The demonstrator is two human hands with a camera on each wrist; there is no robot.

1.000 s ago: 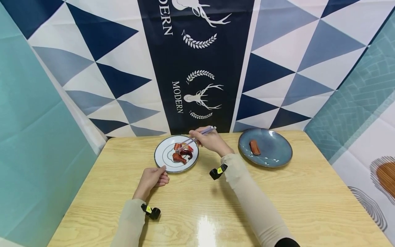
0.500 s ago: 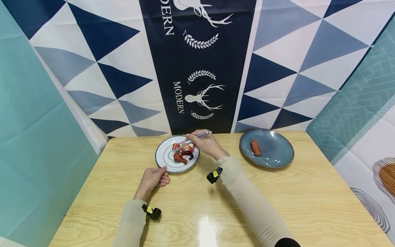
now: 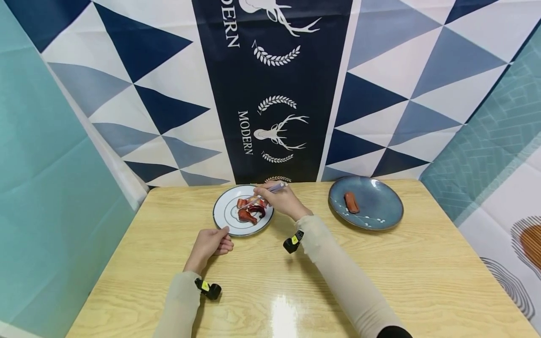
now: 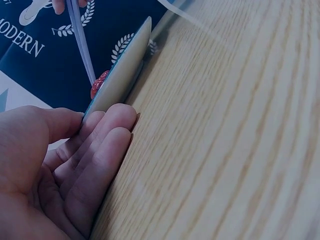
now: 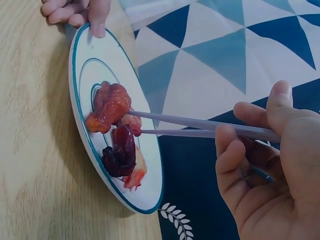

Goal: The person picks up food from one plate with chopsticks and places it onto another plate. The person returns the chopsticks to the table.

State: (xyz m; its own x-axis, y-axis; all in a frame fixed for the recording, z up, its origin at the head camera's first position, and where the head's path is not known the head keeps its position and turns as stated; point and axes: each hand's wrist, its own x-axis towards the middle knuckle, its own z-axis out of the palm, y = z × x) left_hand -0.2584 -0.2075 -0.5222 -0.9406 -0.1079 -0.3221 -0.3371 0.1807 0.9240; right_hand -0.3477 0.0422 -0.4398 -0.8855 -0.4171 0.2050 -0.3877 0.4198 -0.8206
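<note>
Left hand (image 3: 210,242) pinches near rim of white plate (image 3: 222,212), thumb on top. Right hand (image 3: 285,201) holds chopsticks (image 5: 180,120), tips in among the food; can't tell if they grip a piece. Drumstick (image 5: 109,106) and dark curled piece (image 5: 124,150) on that plate. Blue plate (image 3: 378,204) with sausage (image 3: 351,202) off to the right, same surface (image 3: 262,277).

Wooden table (image 3: 253,277), navy panel (image 3: 279,80) with white deer prints (image 3: 263,134), triangle-patterned cloth (image 3: 367,94), teal sheet (image 3: 46,188) at left
</note>
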